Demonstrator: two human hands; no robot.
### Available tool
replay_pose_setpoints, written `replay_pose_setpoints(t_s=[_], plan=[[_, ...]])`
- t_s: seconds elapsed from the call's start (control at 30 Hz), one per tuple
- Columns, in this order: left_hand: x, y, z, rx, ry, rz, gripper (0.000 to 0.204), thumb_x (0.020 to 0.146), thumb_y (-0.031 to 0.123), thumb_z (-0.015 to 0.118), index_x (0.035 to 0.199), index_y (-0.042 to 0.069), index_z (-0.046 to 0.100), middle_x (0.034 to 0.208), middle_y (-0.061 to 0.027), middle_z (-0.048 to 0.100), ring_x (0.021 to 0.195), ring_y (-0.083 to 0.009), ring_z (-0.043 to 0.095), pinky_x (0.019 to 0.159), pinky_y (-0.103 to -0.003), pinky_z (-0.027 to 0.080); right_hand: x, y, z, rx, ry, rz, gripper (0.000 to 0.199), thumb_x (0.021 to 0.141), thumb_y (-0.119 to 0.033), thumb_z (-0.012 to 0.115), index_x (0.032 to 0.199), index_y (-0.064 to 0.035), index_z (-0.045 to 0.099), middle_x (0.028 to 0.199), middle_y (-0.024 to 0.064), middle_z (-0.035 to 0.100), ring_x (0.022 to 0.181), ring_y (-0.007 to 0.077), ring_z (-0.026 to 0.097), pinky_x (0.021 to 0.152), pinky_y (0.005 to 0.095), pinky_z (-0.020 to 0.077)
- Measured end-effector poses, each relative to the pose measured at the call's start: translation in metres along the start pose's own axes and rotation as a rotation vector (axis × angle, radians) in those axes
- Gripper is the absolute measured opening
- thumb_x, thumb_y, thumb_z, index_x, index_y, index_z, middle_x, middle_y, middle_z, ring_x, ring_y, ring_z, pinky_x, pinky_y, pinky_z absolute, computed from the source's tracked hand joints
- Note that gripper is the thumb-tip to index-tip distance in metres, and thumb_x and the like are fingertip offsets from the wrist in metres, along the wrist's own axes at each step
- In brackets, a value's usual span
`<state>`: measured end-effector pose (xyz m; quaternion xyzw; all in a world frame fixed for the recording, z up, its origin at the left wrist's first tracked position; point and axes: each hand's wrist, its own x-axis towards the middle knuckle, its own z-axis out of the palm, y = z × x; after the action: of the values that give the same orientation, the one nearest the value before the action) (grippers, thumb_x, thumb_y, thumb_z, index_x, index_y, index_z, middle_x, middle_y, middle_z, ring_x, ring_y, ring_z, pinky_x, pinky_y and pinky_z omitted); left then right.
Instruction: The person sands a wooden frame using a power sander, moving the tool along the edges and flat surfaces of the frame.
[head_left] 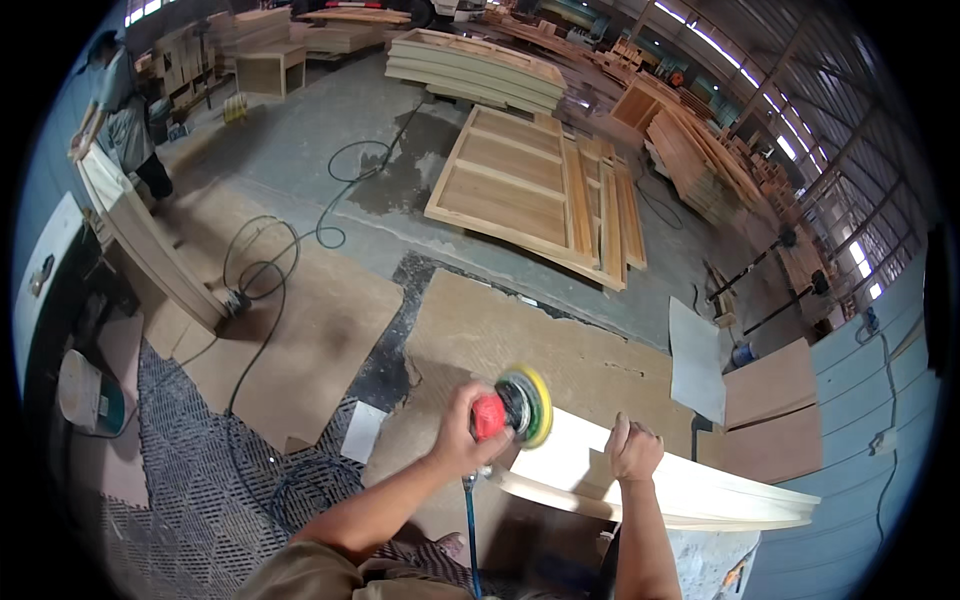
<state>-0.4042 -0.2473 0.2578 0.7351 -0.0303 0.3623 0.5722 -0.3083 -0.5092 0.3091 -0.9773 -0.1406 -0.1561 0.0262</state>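
Note:
My left hand (463, 428) is wrapped round the red body of a disc sander (488, 416). Its round yellow-edged pad (541, 405) is tilted up on its side, apart from the wood as far as I can see. A blue hose (471, 530) hangs down from the tool. To the right, my right hand (635, 452) is closed at a long pale wooden piece (715, 490) with a moulded edge; its fingertips are partly hidden. This wood lies across in front of me on a light-coloured support (712, 560).
Framed wooden panels (510, 180) lie on the floor ahead, with stacked panels (470, 70) behind. Looped hoses (262, 268) cross cardboard sheets (300, 350) at left. A white bucket (88, 392) stands far left. Another person (125, 110) handles a long board (150, 240).

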Motion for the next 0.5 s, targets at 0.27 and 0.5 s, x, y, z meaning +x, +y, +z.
replay_pose_setpoints(t_s=[0.27, 0.5], plan=[[-0.008, 0.055, 0.025, 0.554, -0.274, 0.587, 0.034, 0.07, 0.015, 0.072, 0.101, 0.019, 0.06, 0.111, -0.0099, 0.051, 0.067, -0.0217, 0.059, 0.054, -0.031, 0.053, -0.005, -0.003, 0.001, 0.019, -0.051, 0.043, 0.045, 0.093, -0.034, 0.04, 0.072, -0.0065, 0.069, 0.074, 0.0156, 0.067, 0.074, 0.0344, 0.064, 0.073, 0.0471, 0.0445], [0.0, -0.018, -0.006, -0.668, 0.021, -0.665, 0.05, 0.077, 0.005, 0.068, 0.119, 0.017, 0.042, 0.097, -0.0109, 0.054, 0.068, -0.0202, 0.06, 0.059, -0.036, 0.055, -0.008, -0.008, 0.001, 0.037, 0.035, 0.019, 0.042, 0.092, -0.03, 0.041, 0.067, -0.006, 0.065, 0.07, 0.0161, 0.064, 0.067, 0.037, 0.061, 0.067, 0.0491, 0.0441]])
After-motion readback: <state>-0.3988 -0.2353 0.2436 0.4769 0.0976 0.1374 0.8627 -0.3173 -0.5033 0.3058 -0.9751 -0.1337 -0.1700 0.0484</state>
